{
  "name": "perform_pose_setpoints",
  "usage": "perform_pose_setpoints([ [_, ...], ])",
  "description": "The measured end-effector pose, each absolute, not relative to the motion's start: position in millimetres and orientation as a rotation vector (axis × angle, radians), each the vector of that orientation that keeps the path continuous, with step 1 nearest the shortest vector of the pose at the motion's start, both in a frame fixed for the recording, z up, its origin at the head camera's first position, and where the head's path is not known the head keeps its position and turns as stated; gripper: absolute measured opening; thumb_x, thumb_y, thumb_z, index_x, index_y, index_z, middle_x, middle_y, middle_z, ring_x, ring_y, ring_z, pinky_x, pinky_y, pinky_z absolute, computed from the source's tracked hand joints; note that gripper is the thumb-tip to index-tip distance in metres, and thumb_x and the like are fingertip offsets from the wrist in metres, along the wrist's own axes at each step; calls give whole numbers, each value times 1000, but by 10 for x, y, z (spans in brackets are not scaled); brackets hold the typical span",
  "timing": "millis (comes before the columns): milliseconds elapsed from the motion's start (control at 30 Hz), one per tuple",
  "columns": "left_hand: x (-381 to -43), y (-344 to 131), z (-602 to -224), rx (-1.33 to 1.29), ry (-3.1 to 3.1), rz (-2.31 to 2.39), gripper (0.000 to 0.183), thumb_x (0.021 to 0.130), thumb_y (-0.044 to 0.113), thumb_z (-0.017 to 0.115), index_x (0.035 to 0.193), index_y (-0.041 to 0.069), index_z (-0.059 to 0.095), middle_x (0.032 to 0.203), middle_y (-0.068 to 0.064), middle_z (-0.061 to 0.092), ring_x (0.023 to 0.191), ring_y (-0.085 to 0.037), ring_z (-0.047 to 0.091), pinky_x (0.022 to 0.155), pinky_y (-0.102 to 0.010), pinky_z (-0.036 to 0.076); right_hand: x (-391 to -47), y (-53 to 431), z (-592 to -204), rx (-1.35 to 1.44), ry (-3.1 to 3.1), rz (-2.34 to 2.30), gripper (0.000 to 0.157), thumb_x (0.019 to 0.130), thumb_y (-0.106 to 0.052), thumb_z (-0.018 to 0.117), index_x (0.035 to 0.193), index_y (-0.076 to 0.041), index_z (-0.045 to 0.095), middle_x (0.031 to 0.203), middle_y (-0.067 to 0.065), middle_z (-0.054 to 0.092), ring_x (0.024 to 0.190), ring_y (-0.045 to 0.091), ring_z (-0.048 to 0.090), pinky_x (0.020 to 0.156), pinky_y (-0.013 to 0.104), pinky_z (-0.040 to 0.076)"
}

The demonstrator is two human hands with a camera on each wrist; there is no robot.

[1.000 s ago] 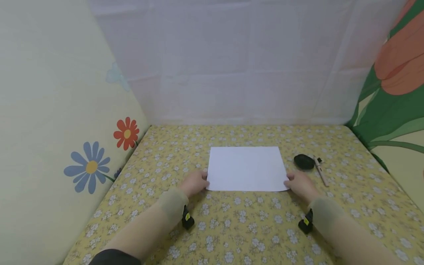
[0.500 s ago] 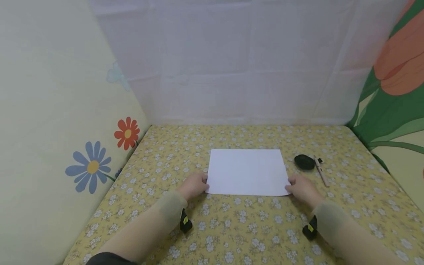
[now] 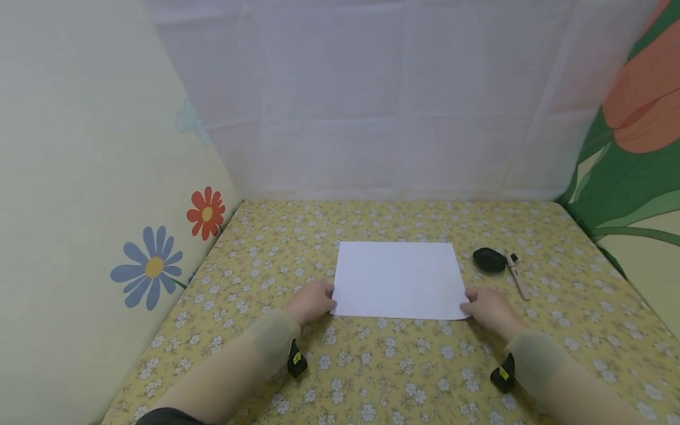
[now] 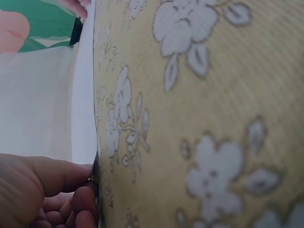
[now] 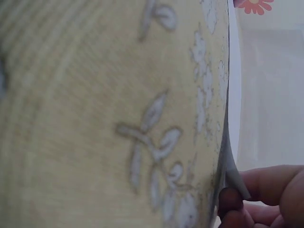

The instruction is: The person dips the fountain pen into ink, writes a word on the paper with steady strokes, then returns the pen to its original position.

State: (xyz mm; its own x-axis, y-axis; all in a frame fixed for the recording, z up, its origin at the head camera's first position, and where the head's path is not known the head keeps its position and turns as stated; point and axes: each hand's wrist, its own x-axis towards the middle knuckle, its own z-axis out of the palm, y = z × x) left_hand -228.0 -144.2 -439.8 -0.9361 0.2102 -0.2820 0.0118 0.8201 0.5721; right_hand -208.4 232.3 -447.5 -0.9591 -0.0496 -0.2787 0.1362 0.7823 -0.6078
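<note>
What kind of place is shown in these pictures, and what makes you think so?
Probably an indoor table corner, perhaps arranged for recording: a yellow floral tablecloth, a creased white backdrop behind it, and a pale side wall decorated with large flowers.

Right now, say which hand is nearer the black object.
The right hand, gripping the paper by the edge nearest the black object; the left hand grips the opposite edge.
</note>
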Motion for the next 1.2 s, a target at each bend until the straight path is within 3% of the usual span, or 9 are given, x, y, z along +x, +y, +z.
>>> perform_pose_setpoints([
  [100,-2270,-1430,-4396,178,2687,827,19,86,8,62,71,9,50,68,-4,49,60,-18,47,54,-30,40,-2081,2327,-4477,77,2686,-955,46,92,-12,60,129,14,51,135,34,46,77,25,55,67,37,47],
  [200,-2263,-1418,-4389,210,2711,803,7,87,9,62,91,3,63,85,-8,61,75,-22,57,65,-35,48,-2083,2333,-4476,86,2694,-917,49,91,-13,62,130,13,50,135,33,47,97,34,58,83,47,49],
  [300,-2263,-1412,-4375,277,2755,741,39,88,10,63,126,3,60,114,-12,63,102,-27,60,89,-42,49,-2087,2341,-4484,91,2704,-878,52,91,-17,64,132,11,50,136,32,46,118,45,49,96,59,40],
  [367,-2270,-1409,-4363,348,2787,690,53,87,10,64,138,6,51,120,-11,60,108,-28,58,95,-45,46,-2085,2348,-4489,89,2713,-859,54,91,-20,64,134,9,49,137,32,45,122,49,44,99,62,36],
  [500,-2299,-1416,-4362,516,2850,544,51,86,11,65,136,13,55,118,-7,57,106,-24,54,94,-43,44,-2061,2362,-4478,54,2749,-827,56,91,-26,65,133,7,51,136,32,46,122,52,42,97,64,36],
  [600,-2361,-1438,-4398,653,2855,441,49,92,26,64,139,21,53,136,-5,49,125,-25,44,107,-46,33,-2041,2373,-4473,32,2772,-833,57,93,-32,61,135,5,50,137,31,46,121,51,44,96,64,37],
  [833,-2437,-1412,-4407,952,2730,144,73,94,60,47,155,28,21,162,-3,9,147,-31,6,113,-59,3,-2036,2451,-4450,-23,2802,-892,61,99,-40,51,139,5,45,133,30,50,113,46,53,87,57,47],
  [1000,-2457,-1399,-4447,935,2678,117,74,94,63,41,155,30,16,162,-1,0,147,-29,-2,113,-59,-2,-2069,2532,-4403,-44,2813,-875,67,100,-44,47,143,7,38,128,33,52,109,46,55,84,56,48],
  [1200,-2460,-1396,-4452,887,2638,118,69,98,59,36,156,28,13,161,-1,-1,147,-29,-3,113,-58,-1,-2109,2632,-4314,-31,2820,-877,72,100,-48,45,145,7,32,118,29,57,83,28,62,67,44,50],
])
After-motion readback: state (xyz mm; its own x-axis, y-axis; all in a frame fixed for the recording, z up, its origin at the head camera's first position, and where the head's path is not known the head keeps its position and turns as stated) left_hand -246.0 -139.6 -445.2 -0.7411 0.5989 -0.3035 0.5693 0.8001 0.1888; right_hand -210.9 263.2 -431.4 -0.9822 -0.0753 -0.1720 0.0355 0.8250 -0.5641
